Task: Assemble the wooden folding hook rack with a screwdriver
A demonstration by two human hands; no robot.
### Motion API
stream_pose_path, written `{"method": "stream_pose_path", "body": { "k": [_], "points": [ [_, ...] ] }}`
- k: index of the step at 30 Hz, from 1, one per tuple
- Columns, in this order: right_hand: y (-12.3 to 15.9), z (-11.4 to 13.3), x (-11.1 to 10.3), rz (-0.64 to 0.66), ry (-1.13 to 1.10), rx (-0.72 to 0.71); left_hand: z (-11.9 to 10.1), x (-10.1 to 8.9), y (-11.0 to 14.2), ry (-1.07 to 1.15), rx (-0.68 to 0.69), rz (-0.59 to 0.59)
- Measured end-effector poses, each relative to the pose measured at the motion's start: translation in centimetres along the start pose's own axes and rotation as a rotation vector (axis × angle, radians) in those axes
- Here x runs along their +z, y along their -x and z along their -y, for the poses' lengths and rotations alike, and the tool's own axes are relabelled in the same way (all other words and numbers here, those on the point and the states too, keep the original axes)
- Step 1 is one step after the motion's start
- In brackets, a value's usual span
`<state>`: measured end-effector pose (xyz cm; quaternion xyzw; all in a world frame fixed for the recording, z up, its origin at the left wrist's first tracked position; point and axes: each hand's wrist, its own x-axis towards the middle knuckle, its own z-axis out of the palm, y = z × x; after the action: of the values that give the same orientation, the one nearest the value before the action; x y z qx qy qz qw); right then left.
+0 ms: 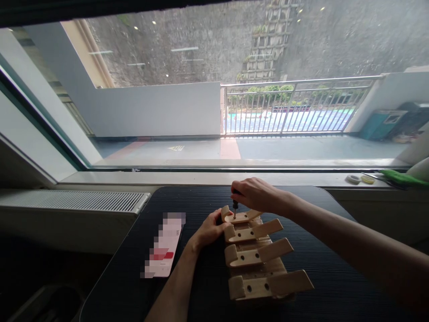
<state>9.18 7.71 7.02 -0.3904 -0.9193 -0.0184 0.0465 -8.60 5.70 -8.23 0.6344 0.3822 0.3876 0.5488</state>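
A wooden rack [261,268] lies on the dark table, with several pale wooden hooks fixed across its board. Each hook has a curled left end, a longer right arm and two dark holes or screw heads. My right hand [251,192] is closed around the dark handle of a screwdriver [235,205]. The screwdriver stands upright, its tip at the left hole of the farthest hook [239,218]. Against the curled end of that hook, my left hand [212,230] is closed, gripping the rack's far left corner. Its fingertips are partly hidden behind the wood.
A phone [167,243] with a lit, partly blurred screen lies left on the dark table [124,268]. Tape rolls [353,179] and a green cloth-like item [404,177] rest on the windowsill [284,179]. A white radiator [73,200] stands at the left.
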Motion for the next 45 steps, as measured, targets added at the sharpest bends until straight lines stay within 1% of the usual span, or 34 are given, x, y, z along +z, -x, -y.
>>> {"method": "stream_pose_path", "body": {
  "k": [8, 12, 14, 19, 22, 26, 31, 34, 41, 43, 45],
  "points": [
    [0.3, 0.8, 0.1, -0.019, 0.031, 0.094, 0.1, 0.0, 0.1, -0.004, 0.014, -0.001],
    [0.4, 0.9, -0.4, -0.028, 0.061, 0.103, 0.2, 0.1, 0.1, 0.009, 0.017, -0.005],
    [0.6, 0.7, -0.8, -0.019, 0.055, 0.063, 0.2, 0.1, 0.1, 0.011, 0.018, -0.002],
    [0.9, -0.1, -1.3, 0.007, -0.024, -0.107, 0.0, 0.0, 0.2, 0.002, 0.007, -0.002],
    [0.9, -0.6, -1.2, 0.014, -0.062, -0.129, 0.0, 0.0, 0.1, 0.004, -0.006, -0.007],
    [0.9, -0.9, -0.8, 0.021, -0.059, -0.091, 0.0, 0.1, 0.1, 0.002, -0.003, -0.011],
    [0.9, -0.6, -0.3, 0.017, -0.045, 0.023, 0.1, 0.0, 0.1, -0.007, -0.003, -0.006],
    [0.7, -0.2, -0.1, 0.011, -0.048, 0.063, 0.1, 0.1, 0.1, -0.004, -0.001, -0.009],
    [0.5, 0.9, -0.4, -0.035, -0.062, 0.113, 0.0, 0.1, 0.2, 0.003, 0.007, 0.004],
    [0.7, 0.9, -0.5, -0.039, -0.084, 0.101, -0.1, 0.1, 0.3, 0.003, 0.013, 0.001],
    [1.1, 0.8, -0.4, -0.030, -0.155, 0.074, -0.1, 0.1, 0.3, 0.002, 0.022, -0.007]
  ]
}}
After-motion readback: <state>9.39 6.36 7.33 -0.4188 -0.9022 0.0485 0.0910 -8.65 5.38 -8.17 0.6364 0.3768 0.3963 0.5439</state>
